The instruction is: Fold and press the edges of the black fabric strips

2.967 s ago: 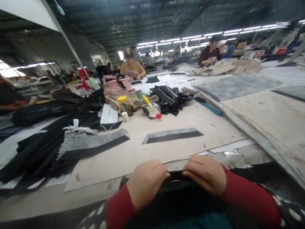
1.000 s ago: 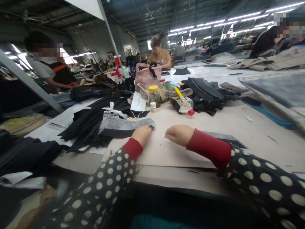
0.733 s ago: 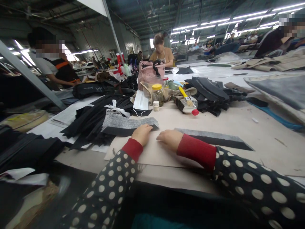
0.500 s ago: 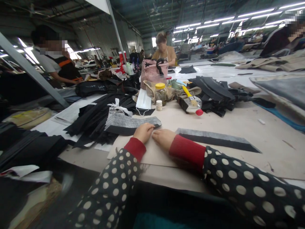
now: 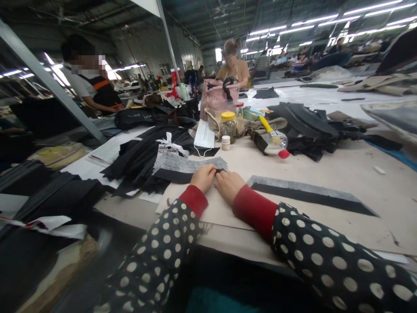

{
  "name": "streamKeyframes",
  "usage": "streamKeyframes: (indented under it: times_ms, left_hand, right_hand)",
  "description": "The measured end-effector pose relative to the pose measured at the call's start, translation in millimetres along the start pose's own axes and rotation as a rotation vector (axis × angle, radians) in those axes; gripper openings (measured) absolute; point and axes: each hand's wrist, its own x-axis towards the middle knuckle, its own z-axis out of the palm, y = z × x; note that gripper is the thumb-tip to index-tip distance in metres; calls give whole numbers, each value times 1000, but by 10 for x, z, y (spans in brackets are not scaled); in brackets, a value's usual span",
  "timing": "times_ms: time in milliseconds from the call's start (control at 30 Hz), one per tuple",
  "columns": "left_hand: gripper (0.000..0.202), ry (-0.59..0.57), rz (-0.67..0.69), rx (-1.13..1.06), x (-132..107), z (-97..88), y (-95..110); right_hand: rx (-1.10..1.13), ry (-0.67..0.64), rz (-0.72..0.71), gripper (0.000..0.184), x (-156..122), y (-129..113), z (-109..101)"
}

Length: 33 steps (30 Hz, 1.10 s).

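Observation:
A grey-and-black fabric strip [image 5: 176,165] lies on the table, its grey face upward with a black band along the near edge. At the strip's right end, my left hand [image 5: 203,177] has its fingers closed on the black edge. Close beside it, the fingers of my right hand [image 5: 230,184] are bent and pressed together at the same dark end, touching it. The fingertips hide part of that corner. To the right lies a second fabric strip [image 5: 312,195], also grey along the far side and black along the near side, untouched.
Black fabric pieces [image 5: 143,156] tied with white cloth lie at left. Behind my hands are a face mask [image 5: 204,134], a small white bottle [image 5: 226,143], a yellow-lidded jar [image 5: 228,126], a clear bottle [image 5: 275,143] and a brush [image 5: 267,125]. Co-workers stand beyond.
The right hand has moved in and up to the strip's end, its fingers now closed at the black edge beside the left hand. The view has turned slightly left.

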Motion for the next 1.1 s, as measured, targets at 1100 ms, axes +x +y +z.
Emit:
streamKeyframes:
  times_ms: [1100]
  left_hand:
    - [18,445,-4,-321,-44,-196,-181]
  right_hand:
    - [195,120,-179,40,144,-207,146]
